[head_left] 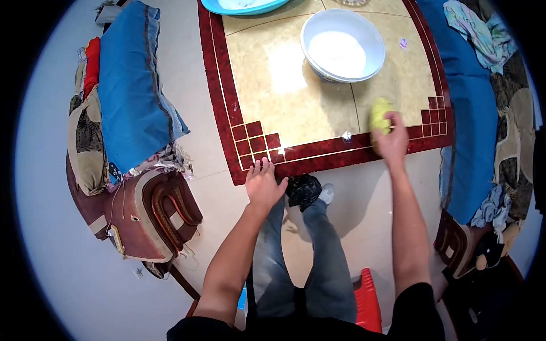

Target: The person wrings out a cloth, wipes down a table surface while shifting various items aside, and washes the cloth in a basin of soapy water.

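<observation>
My right hand (392, 139) grips a yellow-green cloth or sponge (380, 116), slightly blurred, against the tabletop near its front right edge. At the front left edge of the table (290, 122), my left hand (264, 183) rests with its fingers spread, holding nothing. Beyond both hands stands a white basin (343, 45) with whitish contents. A small shiny scrap (347, 136) lies on the dark red border between my hands, and a small purple item (404, 43) is right of the basin.
A blue basin (244, 4) sits at the far left of the table. Blue-covered seats (128, 85) flank both sides. Below the table edge, a black plastic bag (303, 190) hangs by my legs, with a red stool (368, 301) at the lower right.
</observation>
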`<act>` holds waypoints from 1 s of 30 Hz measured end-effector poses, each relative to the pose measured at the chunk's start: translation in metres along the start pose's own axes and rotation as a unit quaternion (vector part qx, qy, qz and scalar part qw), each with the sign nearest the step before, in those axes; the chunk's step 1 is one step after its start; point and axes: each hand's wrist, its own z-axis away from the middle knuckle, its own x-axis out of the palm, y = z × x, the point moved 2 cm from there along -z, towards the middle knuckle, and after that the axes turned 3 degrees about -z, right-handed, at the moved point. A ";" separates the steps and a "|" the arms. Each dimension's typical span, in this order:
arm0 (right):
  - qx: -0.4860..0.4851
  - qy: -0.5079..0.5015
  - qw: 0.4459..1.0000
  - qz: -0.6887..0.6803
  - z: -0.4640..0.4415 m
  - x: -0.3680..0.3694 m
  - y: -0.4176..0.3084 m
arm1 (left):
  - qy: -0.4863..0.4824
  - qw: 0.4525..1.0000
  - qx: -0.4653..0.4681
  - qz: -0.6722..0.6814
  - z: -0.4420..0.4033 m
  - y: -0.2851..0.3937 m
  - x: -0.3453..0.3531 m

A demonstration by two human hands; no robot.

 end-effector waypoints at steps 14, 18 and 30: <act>0.125 0.138 0.974 0.130 0.047 0.088 0.023 | -0.013 0.993 0.062 0.101 0.000 -0.032 -0.010; 0.122 0.130 0.971 0.158 0.031 0.109 0.000 | 0.005 0.971 0.086 0.222 0.009 -0.079 -0.006; 0.048 0.095 0.988 0.109 0.031 0.283 -0.149 | 0.085 0.945 0.028 0.315 0.018 -0.212 -0.038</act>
